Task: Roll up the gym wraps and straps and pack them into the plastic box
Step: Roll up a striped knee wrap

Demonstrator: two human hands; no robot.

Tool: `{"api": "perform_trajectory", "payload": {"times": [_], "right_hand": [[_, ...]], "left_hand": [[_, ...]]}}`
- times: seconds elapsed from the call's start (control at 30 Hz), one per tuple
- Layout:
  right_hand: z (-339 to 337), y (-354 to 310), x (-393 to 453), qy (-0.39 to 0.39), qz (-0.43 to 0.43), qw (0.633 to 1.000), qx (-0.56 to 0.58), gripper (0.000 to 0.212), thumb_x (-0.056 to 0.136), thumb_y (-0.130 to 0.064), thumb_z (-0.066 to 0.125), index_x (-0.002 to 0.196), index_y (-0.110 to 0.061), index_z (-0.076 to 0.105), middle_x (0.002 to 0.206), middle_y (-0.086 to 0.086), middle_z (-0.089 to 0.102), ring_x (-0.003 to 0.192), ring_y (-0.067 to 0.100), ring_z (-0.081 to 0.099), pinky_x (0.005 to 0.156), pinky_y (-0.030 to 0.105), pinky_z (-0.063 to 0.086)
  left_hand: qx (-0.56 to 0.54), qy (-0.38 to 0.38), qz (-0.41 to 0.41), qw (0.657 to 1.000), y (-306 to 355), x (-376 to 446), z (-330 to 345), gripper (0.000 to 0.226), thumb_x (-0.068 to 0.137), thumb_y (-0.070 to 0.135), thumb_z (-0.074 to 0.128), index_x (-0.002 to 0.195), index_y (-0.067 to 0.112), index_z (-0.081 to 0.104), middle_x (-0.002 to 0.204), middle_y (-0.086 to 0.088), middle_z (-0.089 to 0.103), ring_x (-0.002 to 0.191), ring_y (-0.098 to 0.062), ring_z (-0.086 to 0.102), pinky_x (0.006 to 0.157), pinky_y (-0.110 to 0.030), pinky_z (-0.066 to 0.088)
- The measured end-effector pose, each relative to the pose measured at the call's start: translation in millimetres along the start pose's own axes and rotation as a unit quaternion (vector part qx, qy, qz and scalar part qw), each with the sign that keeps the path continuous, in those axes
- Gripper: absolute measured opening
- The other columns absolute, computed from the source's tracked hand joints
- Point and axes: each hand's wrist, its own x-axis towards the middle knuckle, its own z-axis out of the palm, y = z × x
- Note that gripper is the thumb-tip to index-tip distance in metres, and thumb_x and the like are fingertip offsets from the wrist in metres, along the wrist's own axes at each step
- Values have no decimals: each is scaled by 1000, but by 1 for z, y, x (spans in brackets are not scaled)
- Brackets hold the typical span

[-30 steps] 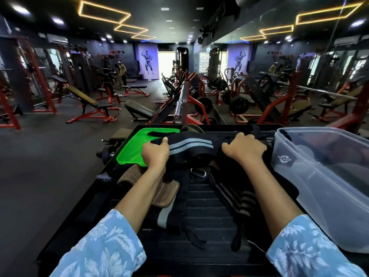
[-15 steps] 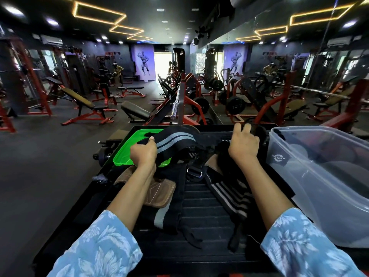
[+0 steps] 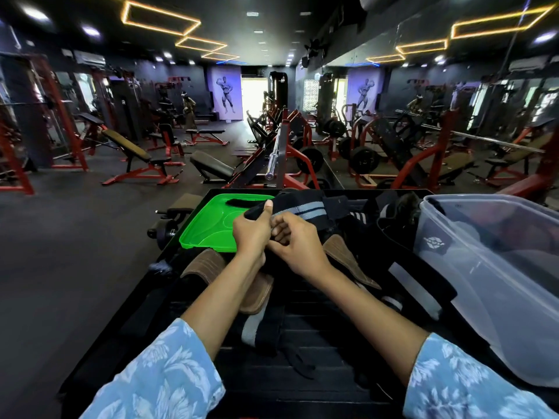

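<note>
Both hands' grips (image 3: 252, 234) (image 3: 295, 243) pinch striped wrap (image 3: 305, 211) beside green lid (image 3: 208, 225)

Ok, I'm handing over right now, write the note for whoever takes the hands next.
Left hand: grips one end of the black wrap with grey stripes, thumb on top.
Right hand: fingers curled on the same end, beside the left.
Clear plastic box: at right, no rolled wraps seen in it; green lid lies at left.
Done: nothing visibly packed.
Left: roll this wrap, then the other wraps and brown leather pads on the black table, and box them all.
</note>
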Motion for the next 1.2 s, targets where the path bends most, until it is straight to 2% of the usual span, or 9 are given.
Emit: {"api": "perform_trajectory", "payload": {"times": [0.13,0.23,0.3,0.47,0.6,0.87,0.97,1.1,1.2], "right_hand": [[1,3,2,54,46,997,22,19,69,4,68,85,1,58,72,3,56,59,11,48,58,13,41],[-3,3,5,52,69,996,18,27,73,3,63,100,-1,62,87,9,67,75,17,62,70,18,47],[-7,5,8,40,91,994,49,31,75,7,60,105,-2,61,97,12,69,85,19,64,76,20,49],[-13,9,9,-27,113,985,128,26,76,6,69,97,-4,58,87,15,62,84,22,60,83,37,51],[-11,8,10,-26,89,985,147,27,76,8,67,100,2,58,90,18,64,87,25,62,83,34,51],[-8,2,9,115,-21,993,-13,33,67,-4,74,96,1,58,91,12,61,82,22,57,70,24,41],[-10,3,11,85,-1,995,45,31,64,-6,69,92,-4,58,86,3,61,79,16,59,72,24,44],[-16,3,14,-19,59,976,207,40,70,23,61,106,9,54,97,15,57,84,12,55,80,22,45],[-18,5,14,-31,58,976,207,40,71,23,61,108,9,54,97,14,58,84,11,56,80,20,45]], "left_hand": [[4,-90,16,996,-1,-6,3,29,81,29,71,58,18,58,56,3,56,56,-14,51,63,-29,44],[-3,-153,26,988,0,-9,4,6,81,16,71,79,15,65,75,-1,66,70,-15,60,74,-32,51],[8,-176,29,984,3,-7,2,12,81,5,68,85,14,62,84,-4,65,79,-19,60,81,-34,50],[-10,-277,13,961,10,-2,-10,16,79,-6,62,84,10,60,68,3,67,62,-9,61,63,-21,49],[-16,-234,80,969,11,-7,-11,13,70,2,69,75,11,60,59,9,64,56,-3,59,57,-18,49],[-37,-197,158,967,14,-19,0,12,83,-3,62,86,8,63,65,10,65,57,6,57,61,-11,47],[-24,-212,175,961,15,-18,-2,13,81,-2,66,84,10,63,64,12,66,59,7,58,63,-12,47],[-88,-289,111,947,19,-18,-8,16,69,6,68,84,10,62,64,9,68,60,-1,62,61,-16,51],[-73,-287,113,948,19,-17,-10,15,76,-4,66,82,9,62,63,8,68,59,-1,62,61,-16,52]]}}
